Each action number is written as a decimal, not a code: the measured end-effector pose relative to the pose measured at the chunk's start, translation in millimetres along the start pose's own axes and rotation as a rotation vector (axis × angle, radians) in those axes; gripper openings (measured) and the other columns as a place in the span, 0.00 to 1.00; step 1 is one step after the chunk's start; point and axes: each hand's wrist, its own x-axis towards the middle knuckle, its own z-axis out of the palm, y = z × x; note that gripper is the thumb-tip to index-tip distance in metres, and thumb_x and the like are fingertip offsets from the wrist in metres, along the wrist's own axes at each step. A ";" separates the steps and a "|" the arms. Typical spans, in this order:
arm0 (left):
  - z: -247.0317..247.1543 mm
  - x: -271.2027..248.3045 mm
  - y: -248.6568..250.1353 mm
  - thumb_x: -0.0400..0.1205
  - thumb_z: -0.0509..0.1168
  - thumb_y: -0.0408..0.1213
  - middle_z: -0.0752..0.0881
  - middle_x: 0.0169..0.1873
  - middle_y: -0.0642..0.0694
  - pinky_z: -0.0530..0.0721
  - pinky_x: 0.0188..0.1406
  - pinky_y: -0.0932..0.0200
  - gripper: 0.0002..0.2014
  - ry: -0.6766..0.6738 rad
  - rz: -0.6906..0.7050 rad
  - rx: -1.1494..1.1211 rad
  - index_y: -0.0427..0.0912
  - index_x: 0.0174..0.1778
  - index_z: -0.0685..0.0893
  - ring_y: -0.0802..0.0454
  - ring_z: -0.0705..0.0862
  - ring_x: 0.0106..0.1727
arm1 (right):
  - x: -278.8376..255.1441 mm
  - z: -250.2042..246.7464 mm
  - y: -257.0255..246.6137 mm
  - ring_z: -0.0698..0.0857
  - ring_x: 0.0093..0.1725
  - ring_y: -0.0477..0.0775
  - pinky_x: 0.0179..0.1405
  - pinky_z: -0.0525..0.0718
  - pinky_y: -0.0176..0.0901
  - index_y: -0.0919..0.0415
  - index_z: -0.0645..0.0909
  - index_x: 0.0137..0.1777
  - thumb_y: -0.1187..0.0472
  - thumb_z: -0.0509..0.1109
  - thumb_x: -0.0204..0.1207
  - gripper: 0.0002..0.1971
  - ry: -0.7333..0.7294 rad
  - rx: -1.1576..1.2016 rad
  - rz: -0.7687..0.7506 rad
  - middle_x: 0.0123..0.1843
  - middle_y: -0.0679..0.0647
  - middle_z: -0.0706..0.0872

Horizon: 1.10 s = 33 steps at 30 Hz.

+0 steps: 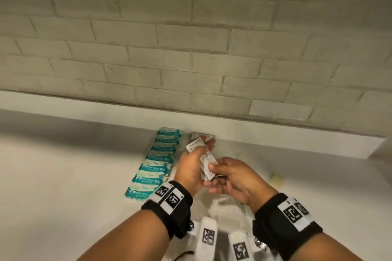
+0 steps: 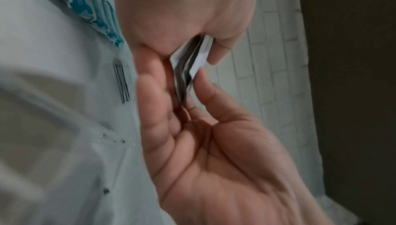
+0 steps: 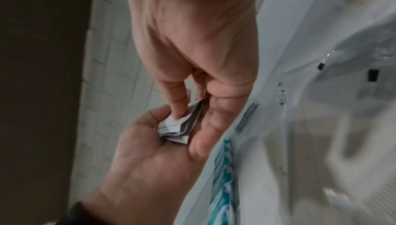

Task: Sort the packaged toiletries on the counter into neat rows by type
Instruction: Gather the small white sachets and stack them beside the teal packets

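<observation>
My left hand (image 1: 196, 155) grips a fanned stack of white sachets (image 1: 204, 160) above the counter. My right hand (image 1: 213, 168) pinches the near end of one sachet between thumb and fingers. In the right wrist view my thumb presses on the sachets' (image 3: 173, 129) edges, which lie in the left hand (image 3: 150, 152). The left wrist view shows the same stack (image 2: 193, 59) edge-on between both hands. A row of several teal packets (image 1: 156, 160) lies overlapped to the left. A few white sachets (image 1: 202, 134) lie flat by the wall.
The white counter (image 1: 63, 176) ends at a ledge below a painted brick wall (image 1: 191, 48). A crumpled clear plastic bag (image 1: 229, 207) lies just under my wrists. A small pale yellow item (image 1: 276, 179) sits to the right of my hands.
</observation>
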 end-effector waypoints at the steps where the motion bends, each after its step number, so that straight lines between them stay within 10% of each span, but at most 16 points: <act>1: -2.6 16.6 3.4 0.77 0.69 0.34 0.89 0.48 0.35 0.84 0.49 0.50 0.13 0.038 0.022 0.101 0.34 0.57 0.84 0.44 0.88 0.48 | 15.4 -5.4 -4.9 0.90 0.32 0.57 0.26 0.89 0.44 0.68 0.77 0.56 0.66 0.68 0.80 0.08 0.025 0.019 0.008 0.39 0.64 0.89; 9: -14.8 139.6 42.9 0.75 0.74 0.42 0.86 0.49 0.40 0.85 0.51 0.50 0.13 0.187 0.167 1.008 0.43 0.48 0.78 0.41 0.86 0.49 | 134.1 -36.4 -50.1 0.79 0.23 0.55 0.26 0.82 0.42 0.73 0.80 0.40 0.68 0.76 0.73 0.09 0.336 -0.161 -0.105 0.30 0.61 0.79; 14: -13.9 179.0 42.6 0.80 0.67 0.40 0.86 0.52 0.38 0.78 0.54 0.54 0.10 0.130 0.181 1.430 0.36 0.50 0.80 0.39 0.83 0.58 | 203.2 -41.0 -48.6 0.81 0.28 0.57 0.34 0.86 0.48 0.56 0.81 0.28 0.66 0.71 0.74 0.13 0.435 -0.438 -0.131 0.31 0.56 0.80; 17: -18.0 184.9 35.5 0.83 0.64 0.38 0.85 0.59 0.36 0.78 0.61 0.50 0.13 0.036 0.196 1.632 0.33 0.58 0.81 0.38 0.82 0.62 | 219.8 -43.7 -37.8 0.87 0.39 0.53 0.44 0.87 0.41 0.53 0.87 0.45 0.54 0.72 0.75 0.05 0.446 -0.713 -0.132 0.39 0.50 0.85; 21: -23.5 180.0 36.4 0.80 0.68 0.45 0.83 0.58 0.39 0.78 0.55 0.51 0.20 -0.114 0.201 1.736 0.37 0.61 0.76 0.39 0.81 0.58 | 230.4 -51.8 -24.9 0.89 0.52 0.56 0.55 0.87 0.43 0.55 0.86 0.56 0.45 0.73 0.70 0.19 0.522 -0.847 -0.138 0.51 0.52 0.90; 25: -26.1 176.0 37.4 0.75 0.73 0.38 0.83 0.58 0.39 0.79 0.52 0.50 0.27 -0.197 0.204 1.923 0.37 0.67 0.70 0.38 0.83 0.58 | 225.8 -55.5 -27.3 0.88 0.48 0.54 0.43 0.87 0.42 0.53 0.85 0.58 0.42 0.75 0.65 0.24 0.447 -0.872 -0.144 0.49 0.51 0.89; 28: -26.2 178.2 37.4 0.76 0.71 0.35 0.83 0.58 0.36 0.79 0.53 0.50 0.22 -0.195 0.256 1.981 0.35 0.64 0.73 0.37 0.83 0.59 | 218.0 -51.1 -29.4 0.85 0.53 0.50 0.47 0.84 0.39 0.50 0.79 0.63 0.47 0.82 0.59 0.31 0.295 -1.038 -0.182 0.55 0.48 0.86; 33: -22.6 179.9 34.4 0.72 0.74 0.31 0.83 0.56 0.36 0.78 0.49 0.51 0.23 -0.283 0.256 1.983 0.35 0.60 0.73 0.36 0.83 0.56 | 208.6 -50.3 -31.6 0.81 0.64 0.53 0.65 0.77 0.43 0.44 0.72 0.71 0.56 0.69 0.76 0.23 0.267 -1.278 -0.309 0.66 0.50 0.80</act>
